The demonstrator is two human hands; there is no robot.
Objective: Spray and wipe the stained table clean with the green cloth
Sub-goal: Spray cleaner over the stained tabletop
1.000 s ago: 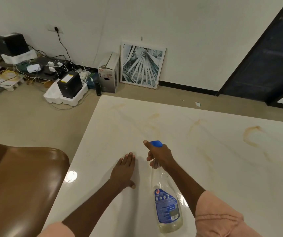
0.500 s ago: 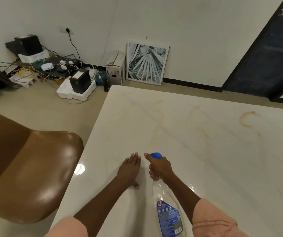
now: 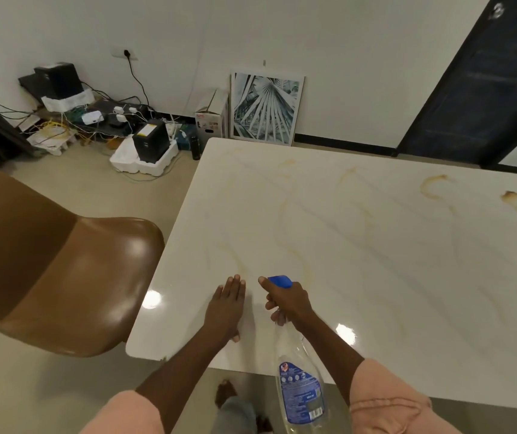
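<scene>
Head view: right hand (image 3: 288, 303) grips spray bottle (image 3: 301, 393) aimed over table (image 3: 376, 277); left hand (image 3: 224, 308) flat, fingers straight, on table. Green cloth not visible. Risk: spray hits left hand, misses far stains (image 3: 435, 186).

The white marbled table (image 3: 376, 261) in front of me carries brown stains (image 3: 435, 186) toward its far right corner. My left hand (image 3: 224, 308) lies flat on it near the corner closest to me.
</scene>
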